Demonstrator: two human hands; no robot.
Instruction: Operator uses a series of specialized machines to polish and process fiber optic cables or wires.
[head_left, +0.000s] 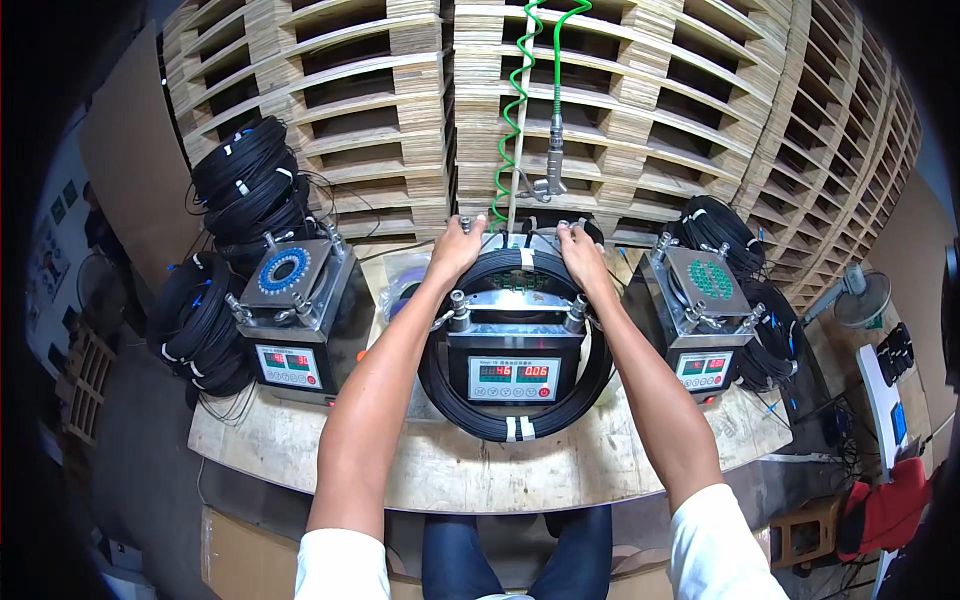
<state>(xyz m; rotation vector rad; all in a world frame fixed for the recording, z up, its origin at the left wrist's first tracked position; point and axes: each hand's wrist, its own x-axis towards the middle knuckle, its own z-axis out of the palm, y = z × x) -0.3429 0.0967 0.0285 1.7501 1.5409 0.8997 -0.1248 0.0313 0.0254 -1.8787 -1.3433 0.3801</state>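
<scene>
In the middle of the table stands a box-shaped machine (515,345) with a red-lit display panel and metal posts at its corners. A large coil of black cable (505,426), bound with white tape, loops around it, passing over its back and in front of its panel. My left hand (457,250) is closed round a metal knob (465,226) at the machine's back left corner. At the back right corner, the fingers of my right hand (583,258) curl round another metal knob (565,227). Both forearms reach past the coil's sides.
Similar machines stand left (290,320) and right (705,320), with blue and green rings of parts on top. Black cable coils pile up on the left (245,190) and right (722,235). An air gun (553,160) hangs on a green hose before stacked wooden pallets (600,90).
</scene>
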